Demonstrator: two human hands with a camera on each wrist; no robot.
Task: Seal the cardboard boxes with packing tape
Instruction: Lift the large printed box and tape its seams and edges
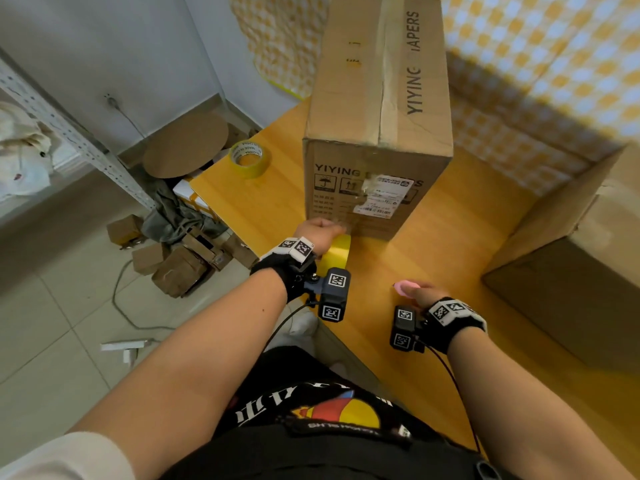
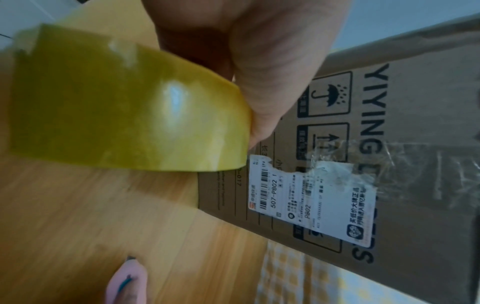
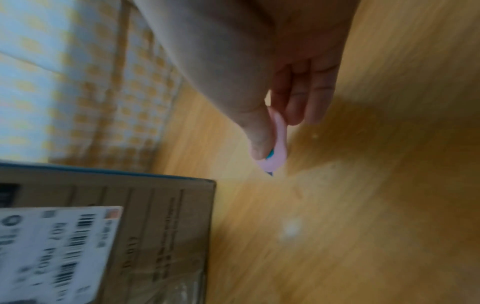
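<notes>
While the left hand, forearm reaching forward over the counter's near-left corner, curls its fingers round a yellow roll of packing tape held against the lower near face of the tall brown cardboard box, the right hand hovers low over the yellow wooden counter, thumb and fingers pinching a small pink cutter with its tip pointed toward the box. Box: upright mid-counter, torn white shipping label on near face. Second yellow tape roll: flat near the counter's left edge.
</notes>
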